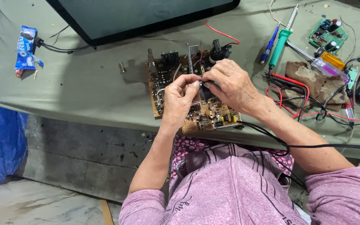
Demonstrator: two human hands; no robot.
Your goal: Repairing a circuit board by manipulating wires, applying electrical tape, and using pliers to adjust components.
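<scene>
A brown circuit board crowded with components lies on the grey-green cloth, reaching the table's front edge. Both of my hands hover over its middle. My left hand pinches a small part or wire end between thumb and forefinger. Meeting it from the right, my right hand has its fingertips closed on the same small piece. What exactly the piece is stays hidden by the fingers. A black transformer-like part stands at the board's far edge.
A flat screen panel lies at the back. A green-handled soldering iron, a blue pen, a small green board, red and black leads and a brown rag lie right. A blue snack wrapper sits far left.
</scene>
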